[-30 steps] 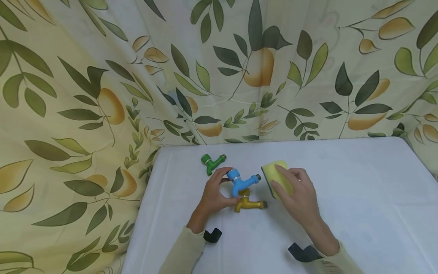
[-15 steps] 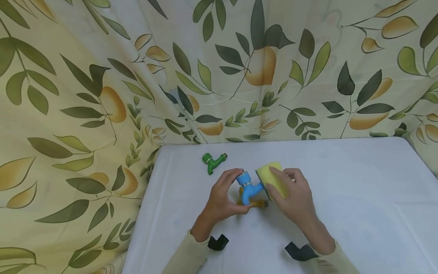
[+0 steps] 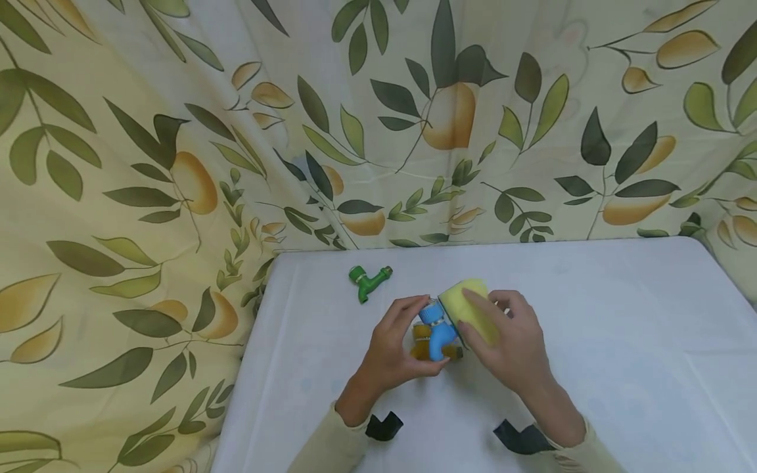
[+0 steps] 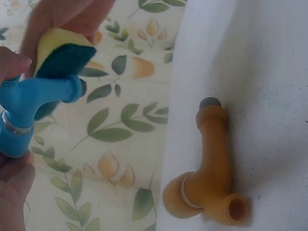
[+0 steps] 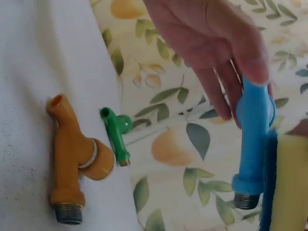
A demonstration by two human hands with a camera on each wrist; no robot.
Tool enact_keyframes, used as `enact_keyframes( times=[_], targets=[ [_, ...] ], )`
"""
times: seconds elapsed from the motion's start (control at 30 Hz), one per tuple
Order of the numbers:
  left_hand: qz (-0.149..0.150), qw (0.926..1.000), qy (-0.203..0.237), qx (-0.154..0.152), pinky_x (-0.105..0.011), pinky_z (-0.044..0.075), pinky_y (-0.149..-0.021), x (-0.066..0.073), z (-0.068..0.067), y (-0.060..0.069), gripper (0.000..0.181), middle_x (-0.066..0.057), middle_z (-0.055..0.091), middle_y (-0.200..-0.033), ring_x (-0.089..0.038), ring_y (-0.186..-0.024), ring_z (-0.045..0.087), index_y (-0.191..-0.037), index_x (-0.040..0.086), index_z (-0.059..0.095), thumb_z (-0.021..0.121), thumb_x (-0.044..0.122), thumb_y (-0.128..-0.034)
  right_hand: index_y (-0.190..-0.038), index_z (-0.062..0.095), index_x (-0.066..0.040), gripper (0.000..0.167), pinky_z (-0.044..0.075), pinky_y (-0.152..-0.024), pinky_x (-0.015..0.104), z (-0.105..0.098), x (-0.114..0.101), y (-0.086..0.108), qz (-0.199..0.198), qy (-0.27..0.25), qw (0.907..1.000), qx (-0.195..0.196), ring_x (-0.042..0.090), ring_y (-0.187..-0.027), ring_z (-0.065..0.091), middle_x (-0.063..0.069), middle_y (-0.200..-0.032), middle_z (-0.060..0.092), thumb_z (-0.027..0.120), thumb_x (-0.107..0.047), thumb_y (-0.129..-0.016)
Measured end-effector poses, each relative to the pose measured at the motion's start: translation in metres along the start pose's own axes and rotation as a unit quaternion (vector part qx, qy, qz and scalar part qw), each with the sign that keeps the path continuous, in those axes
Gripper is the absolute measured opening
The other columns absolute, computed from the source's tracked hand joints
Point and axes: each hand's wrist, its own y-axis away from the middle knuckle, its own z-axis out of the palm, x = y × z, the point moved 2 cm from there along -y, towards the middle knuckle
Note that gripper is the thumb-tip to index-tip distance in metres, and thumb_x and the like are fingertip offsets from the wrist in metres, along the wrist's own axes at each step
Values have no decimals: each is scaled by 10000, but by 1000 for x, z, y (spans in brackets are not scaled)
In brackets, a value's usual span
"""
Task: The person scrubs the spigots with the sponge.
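Observation:
My left hand (image 3: 390,348) pinches a blue plastic tap (image 3: 439,335) between thumb and fingers, one at its round cap and the other at its spout end. In my right hand (image 3: 514,335) is a yellow sponge (image 3: 470,305) with a dark green scouring side. That scouring side (image 4: 67,60) lies against the tap's body in the left wrist view. The tap is held up off the table, and its threaded end (image 5: 246,200) shows in the right wrist view. Below and behind it, a mustard-yellow tap (image 4: 215,154) lies on the table, partly covered in the head view.
A green tap (image 3: 369,282) lies farther back on the white-covered table (image 3: 621,315). Behind and to the left hangs a leaf-patterned curtain (image 3: 284,131). Black straps (image 3: 384,427) show at both wrists.
My left hand has brought the blue tap rightward and slightly nearer me, up against the sponge. The sponge has shifted a little left. The green and yellow taps have stayed put.

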Motion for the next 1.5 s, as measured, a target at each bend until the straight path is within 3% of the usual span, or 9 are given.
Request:
enact_keyframes(
  times=[0.1,0.23,0.3,0.43,0.63,0.73,0.93,1.13,1.5],
  targets=[
    [3,10000,56,15,-263,507,-1073,-1,0,1,1009,-118,528,-1406,-210,-1282,587,-1469,22,471,989,234,-629,-1278,716,-163,432,455,-682,296,1,-1,1,-60,-182,9997,-144,177,-910,501,101,-1080,594,723,-381,-905],
    [140,9998,141,-49,-267,508,-1073,-1,0,1,1008,-126,548,-1398,-212,-1279,596,-1474,9,473,986,250,-640,-1233,742,-166,450,435,-753,305,1,-7,3,-710,-521,9960,-175,204,-945,518,103,-1102,616,595,-510,-982],
    [197,9996,209,-55,-273,508,-1074,0,-1,1,1020,-128,555,-1398,-217,-1284,598,-1477,10,474,991,257,-633,-1239,740,-172,507,431,-775,319,-1,-7,2,-708,-524,9960,-148,220,-971,520,105,-1111,616,515,-564,-1009],
    [228,9990,387,18,-286,520,-1066,0,-4,-1,1029,-137,579,-1382,-232,-1266,615,-1459,1,495,1008,230,-597,-1283,722,-218,442,433,-786,307,-5,-6,-1,-713,-564,9945,-515,185,-1011,512,69,-1157,616,601,-524,-988],
    [409,9983,410,-50,-275,526,-1056,3,-8,-2,1051,-142,610,-1342,-233,-1234,640,-1417,-25,540,1036,260,-535,-1222,758,-286,340,409,-863,259,-16,-6,-6,-1744,-1447,9678,-1096,135,-1033,512,-13,-1190,641,738,-414,-908],
    [526,9978,373,-123,-256,526,-1048,5,-9,-4,1058,-142,612,-1339,-228,-1232,642,-1410,-28,550,1037,287,-525,-1206,764,-295,323,397,-879,250,-20,-5,-9,-1887,-1581,9624,-1148,127,-1029,503,-27,-1178,646,737,-411,-906],
    [579,9969,536,-67,-284,531,-1051,8,-10,-6,1094,-155,600,-1353,-238,-1250,634,-1421,-39,537,1045,266,-501,-1240,743,-279,377,428,-829,290,-24,-1,-10,-1111,-867,9838,-1108,137,-1042,495,-1,-1166,610,768,-410,-887],
    [579,9969,516,140,-307,538,-1048,9,-12,-7,1061,-170,614,-1338,-258,-1234,644,-1399,-53,554,1044,244,-506,-1233,746,-282,450,439,-811,273,-27,1,-8,-1142,-895,9836,-1070,128,-1026,516,-14,-1168,623,854,-346,-801],
    [91,9955,754,570,-326,551,-1013,-1,-9,-6,1009,-168,593,-1382,-268,-1257,629,-1423,-16,542,1025,141,-551,-1285,712,-246,571,482,-674,324,-29,12,-6,158,64,9968,-778,139,-922,531,38,-1100,620,884,-206,-742]
  ],
)
